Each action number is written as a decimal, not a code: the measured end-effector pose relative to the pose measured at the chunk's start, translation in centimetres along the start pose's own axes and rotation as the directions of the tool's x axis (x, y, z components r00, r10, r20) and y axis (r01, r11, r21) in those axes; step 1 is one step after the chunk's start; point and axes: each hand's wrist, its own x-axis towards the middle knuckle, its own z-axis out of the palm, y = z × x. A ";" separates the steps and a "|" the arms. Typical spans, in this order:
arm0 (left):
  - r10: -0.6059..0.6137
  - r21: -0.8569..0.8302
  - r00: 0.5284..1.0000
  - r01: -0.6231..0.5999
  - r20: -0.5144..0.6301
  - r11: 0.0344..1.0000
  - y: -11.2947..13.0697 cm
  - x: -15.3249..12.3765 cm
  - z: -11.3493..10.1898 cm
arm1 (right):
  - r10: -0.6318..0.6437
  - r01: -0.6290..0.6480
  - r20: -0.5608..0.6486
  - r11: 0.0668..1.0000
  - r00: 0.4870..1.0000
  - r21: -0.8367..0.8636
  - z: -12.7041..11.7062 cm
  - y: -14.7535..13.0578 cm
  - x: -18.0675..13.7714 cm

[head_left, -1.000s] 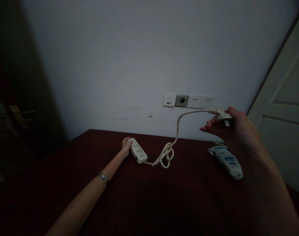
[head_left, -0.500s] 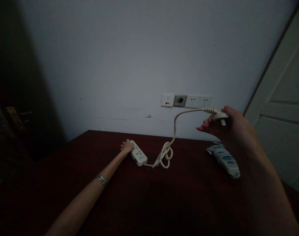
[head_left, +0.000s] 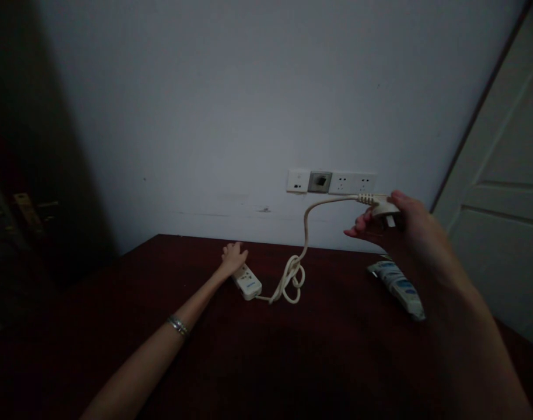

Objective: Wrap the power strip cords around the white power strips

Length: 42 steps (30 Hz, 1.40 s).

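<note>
One plug (head_left: 382,206) is gripped by right hand (head_left: 397,224); one power strip (head_left: 246,280) is covered by flat, spread left hand (head_left: 233,258); one packet (head_left: 397,282) is lying on bench (head_left: 257,350).

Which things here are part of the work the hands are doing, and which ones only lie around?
In use:
- plug, held up by the right hand
- power strip, under the left hand
- cord, knotted, joining the two
- wall sockets, near the plug

Lying about:
- blue and white packet on the dark table
- door at the right
</note>
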 end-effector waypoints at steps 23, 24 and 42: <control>0.409 -0.774 0.852 -0.008 0.326 0.633 5.3 -6.9 2.7 | 0.183 -0.183 0.188 0.983 0.965 -0.021 -3.3 -0.4 0.7; 0.389 -0.780 0.861 0.013 0.327 0.626 5.3 -6.9 2.7 | 0.202 -0.190 0.225 0.979 0.953 -0.074 -3.5 -0.4 0.6; 0.362 -0.854 0.908 -0.009 0.211 0.521 5.5 -7.0 2.4 | 0.239 -0.084 0.270 0.873 0.933 -0.480 -2.4 1.7 0.8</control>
